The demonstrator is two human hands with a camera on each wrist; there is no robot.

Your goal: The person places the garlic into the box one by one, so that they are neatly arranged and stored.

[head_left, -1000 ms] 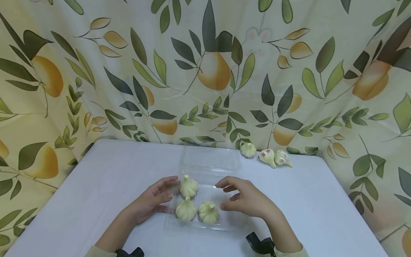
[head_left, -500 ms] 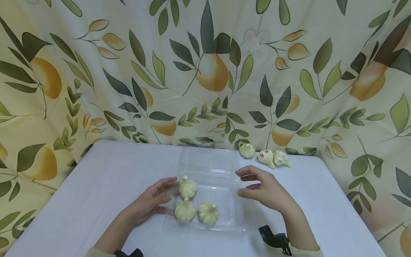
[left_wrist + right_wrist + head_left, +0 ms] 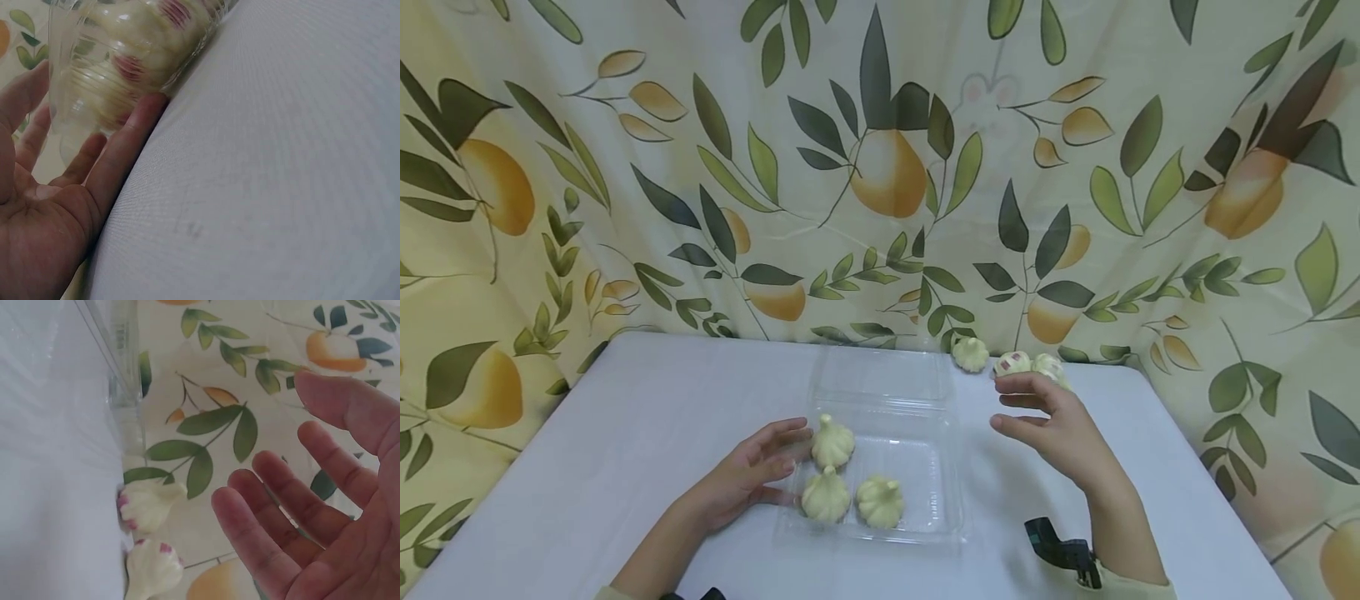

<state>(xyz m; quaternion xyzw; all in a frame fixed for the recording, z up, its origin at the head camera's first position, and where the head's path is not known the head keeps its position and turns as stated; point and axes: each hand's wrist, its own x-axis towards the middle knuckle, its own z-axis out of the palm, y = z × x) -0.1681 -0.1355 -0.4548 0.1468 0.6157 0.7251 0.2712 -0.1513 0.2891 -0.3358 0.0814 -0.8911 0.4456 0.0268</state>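
Note:
A clear plastic box [image 3: 934,492] lies on the table with its lid folded back. Three pale garlic bulbs are inside: one at the back left [image 3: 832,442], one at the front left [image 3: 825,496], one at the front middle [image 3: 881,502]. My left hand [image 3: 751,468] rests against the box's left wall; in the left wrist view its fingertips [image 3: 148,109] touch the plastic. My right hand [image 3: 1054,429], fingers spread and holding nothing, hovers right of the box. Just beyond it are two red-marked garlic bulbs [image 3: 1012,363] [image 3: 153,569], partly hidden by the fingers in the head view.
Another garlic bulb [image 3: 971,355] sits at the table's back edge, beside the raised-back lid [image 3: 880,377]. A curtain [image 3: 715,167] printed with fruit and leaves hangs behind the white table [image 3: 647,417].
My right hand has moved away from above the box, to the right and back toward the garlic bulbs at the far edge. My left hand stays at the box.

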